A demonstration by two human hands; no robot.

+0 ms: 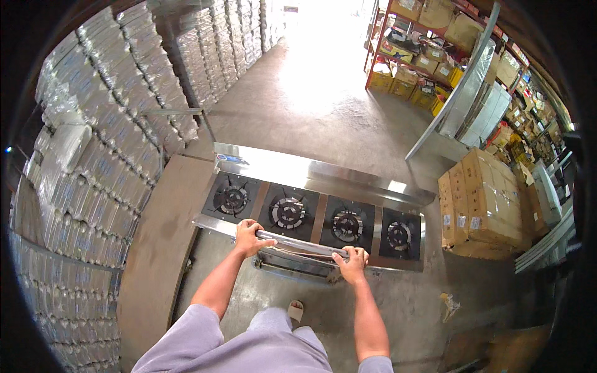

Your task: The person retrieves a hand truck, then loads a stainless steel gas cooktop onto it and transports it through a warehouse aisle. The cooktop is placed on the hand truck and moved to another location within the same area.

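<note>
A long stainless-steel gas stove (360, 181) with a raised back panel stands before me, with several black burners in a row along its top. Over its front edge, a long narrow metal bar (298, 241) spans between my two hands. My left hand (249, 239) is closed on the bar's left end, in front of the two left burners. The right end is gripped by my right hand (352, 262), fingers curled over it below the third burner. Beneath the bar a dark, long frame or opening (292, 268) shows; its kind I cannot make out.
Tall stacks of plastic-wrapped goods (99, 161) line the left side, beside a brown board (158, 242). Large cardboard boxes (491, 199) stand just right of the stove. Behind them, a leaning metal post (451, 93) and loaded shelves (423, 53) border the concrete floor (286, 99).
</note>
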